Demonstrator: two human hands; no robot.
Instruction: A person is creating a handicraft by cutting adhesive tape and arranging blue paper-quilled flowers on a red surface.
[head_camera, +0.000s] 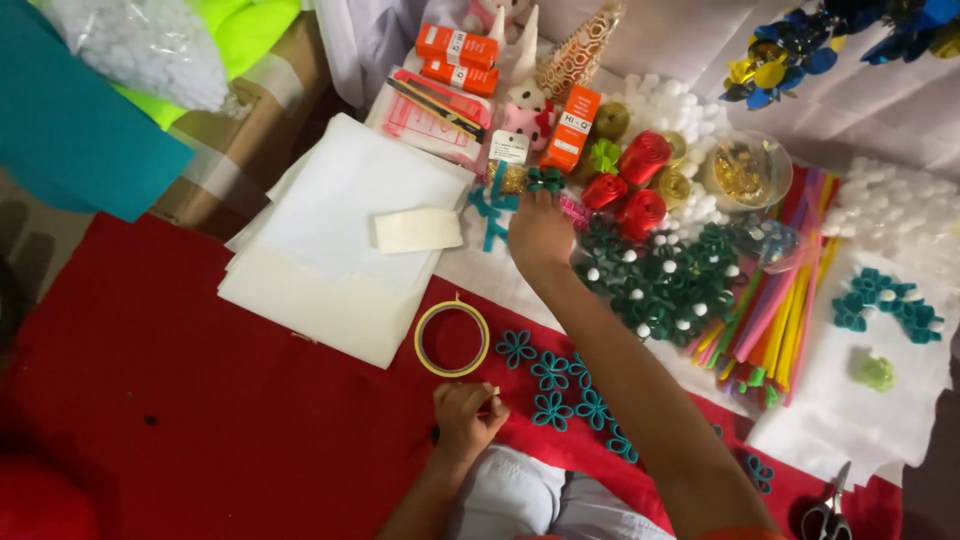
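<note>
Head view: the right hand (538, 232) is reaching toward 12 o'clock, fingers closing on a small green quilled flower (546, 180); its forearm could be sweeping the teal flowers (552, 388) underneath. The left hand (466, 415) is pinching something tiny (unclear what) at 6 o'clock of the tape ring (452, 338). Red paper rolls (640, 170) are crowding at 3 o'clock.

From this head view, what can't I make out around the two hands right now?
- Right hand: fingertips blur into the small green quilled piece; grip unclear.
- Left hand: pinches something tiny, too small to identify.
- Scissors: blades cut off by the bottom edge.
- Clear round container: gold contents too small to identify.
- Teal flowers: some hidden under the right forearm.
</note>
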